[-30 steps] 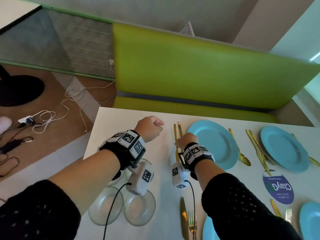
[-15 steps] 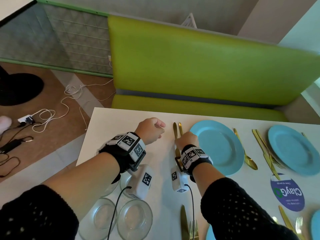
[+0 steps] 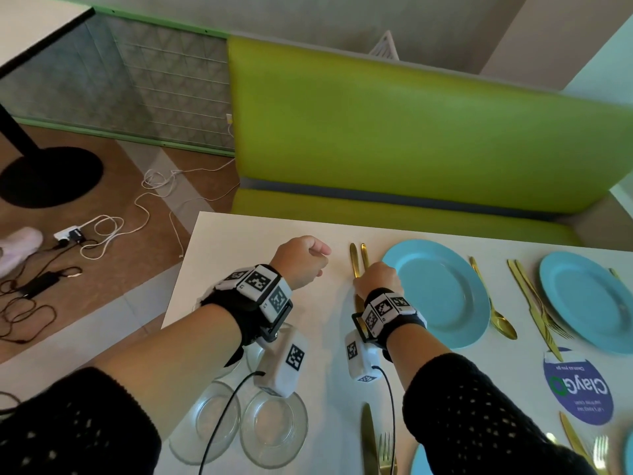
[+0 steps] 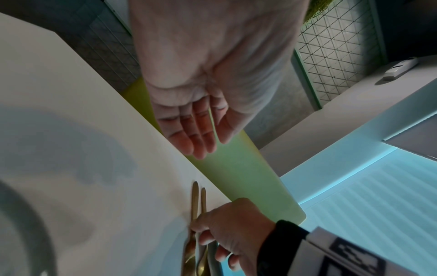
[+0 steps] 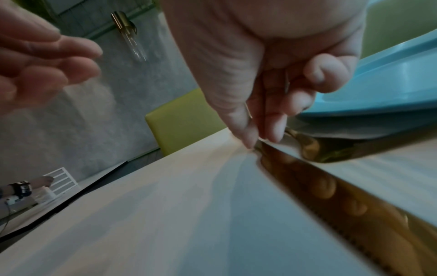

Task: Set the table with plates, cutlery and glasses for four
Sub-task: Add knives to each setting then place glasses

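A gold knife [image 3: 354, 260] and a gold spoon [image 3: 364, 254] lie side by side just left of the far-left blue plate [image 3: 442, 296]. My right hand [image 3: 371, 277] is curled over their middle. Its thumb and fingertips [image 5: 250, 139] pinch the knife [image 5: 331, 188] where handle meets blade, with the spoon bowl [image 5: 307, 145] right beside them. My left hand [image 3: 317, 265] hovers a little to the left of the cutlery. Its fingers [image 4: 201, 138] hang loosely curled and hold nothing. Drinking glasses [image 3: 274, 426] stand near the table's near left corner, partly behind my left wrist.
A second blue plate [image 3: 589, 299] sits at the right with gold cutlery [image 3: 534, 303] on its left and a gold spoon [image 3: 493, 303] between the plates. Another knife and fork [image 3: 369, 437] lie at the near edge. A round sticker [image 3: 579, 385] is on the table. A green bench [image 3: 411, 149] runs along the far side.
Both hands stay almost where they were, the right on the knife and spoon, the left empty beside them. The head view has tilted slightly.
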